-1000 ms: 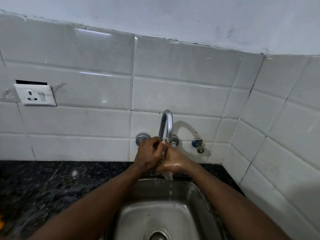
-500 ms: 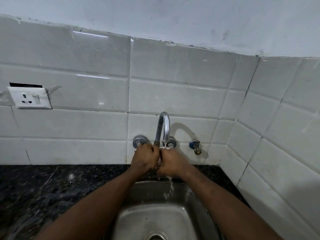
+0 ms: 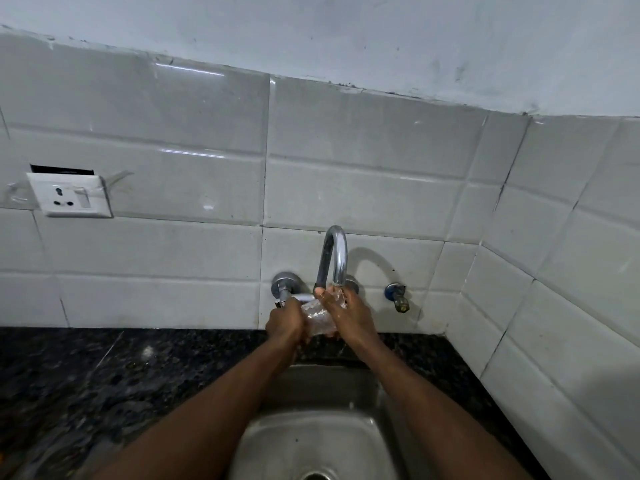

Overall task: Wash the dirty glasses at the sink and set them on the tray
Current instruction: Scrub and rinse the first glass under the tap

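Two hands meet under the curved tap (image 3: 333,258), far from the viewer, above the far rim of the steel sink (image 3: 313,441). Between them sits a clear glass (image 3: 320,317), tilted, its body wet and glinting. The left hand (image 3: 285,322) has its grip wrapped round the near left side of the glass; the right hand (image 3: 351,315) clamps it from the right, with its fingers (image 3: 327,294) reaching up just under the spout. Where exactly the rim of the glass lies is hard to tell, since water and fingers blur it. Both forearms run in from the near edge, over the basin. The drain (image 3: 315,476) shows at the bottom edge. A dark speckled desk (image 3: 104,382) flanks the sink on the left and carries on behind it. White tiles (image 3: 363,150) cover the wall, which turns a corner on the right. A white socket (image 3: 71,199) hangs on the far left, and a small valve (image 3: 398,297) juts out to the right of the tap.
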Available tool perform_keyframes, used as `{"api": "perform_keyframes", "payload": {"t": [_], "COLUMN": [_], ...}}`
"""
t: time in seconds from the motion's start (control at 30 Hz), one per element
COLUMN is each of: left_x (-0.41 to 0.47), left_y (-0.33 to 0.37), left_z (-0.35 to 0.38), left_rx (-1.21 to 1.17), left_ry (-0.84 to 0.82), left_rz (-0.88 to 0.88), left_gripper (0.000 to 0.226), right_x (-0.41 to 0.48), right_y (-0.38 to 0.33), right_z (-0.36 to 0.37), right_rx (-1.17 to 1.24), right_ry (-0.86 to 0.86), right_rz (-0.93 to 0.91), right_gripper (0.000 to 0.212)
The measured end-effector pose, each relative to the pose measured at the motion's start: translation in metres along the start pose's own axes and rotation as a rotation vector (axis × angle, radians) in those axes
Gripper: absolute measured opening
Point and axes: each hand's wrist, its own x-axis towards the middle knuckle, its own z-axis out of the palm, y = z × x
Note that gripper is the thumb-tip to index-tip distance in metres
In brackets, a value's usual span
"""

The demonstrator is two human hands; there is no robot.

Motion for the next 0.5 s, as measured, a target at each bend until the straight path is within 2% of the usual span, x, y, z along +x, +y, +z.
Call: {"api": "perform_keyframes", "payload": {"t": [0.07,0.13,0.2,0.27,0.33,0.4,0.47,0.5], "left_x": [0.004,0.007,0.006,0.004,0.0,-0.006,-0.011,-0.011], "left_y": [-0.007,-0.012,-0.017,-0.022,-0.029,-0.028,-0.021,-0.014], "left_z": [-0.002,-0.005,-0.008,-0.009,-0.008,-0.003,0.006,0.009], "left_rx": [-0.054,-0.101,-0.057,-0.073,-0.126,-0.248,-0.359,-0.283], "left_ry": [-0.136,-0.221,-0.219,-0.199,-0.246,-0.27,-0.195,-0.093], "left_rz": [-0.051,-0.134,-0.159,-0.189,-0.237,-0.241,-0.151,-0.062], "left_gripper": [0.051,0.05,0.05,0.056,0.062,0.062,0.046,0.04], "right_x": [0.005,0.006,0.005,0.007,0.005,0.002,-0.007,-0.013], "right_y": [-0.004,-0.005,-0.002,0.002,0.005,0.003,0.006,0.009], "right_z": [0.002,-0.001,-0.004,-0.007,-0.003,0.004,0.013,0.017], "right_rx": [-0.282,-0.556,-0.705,-0.744,-0.693,-0.452,-0.14,-0.015], "right_ry": [0.057,0.013,-0.026,-0.034,-0.001,0.121,0.2,0.208], "right_rz": [-0.132,-0.346,-0.478,-0.497,-0.458,-0.312,-0.122,-0.024], "right_gripper": [0.031,0.028,0.031,0.034,0.032,0.026,0.021,0.021]}}
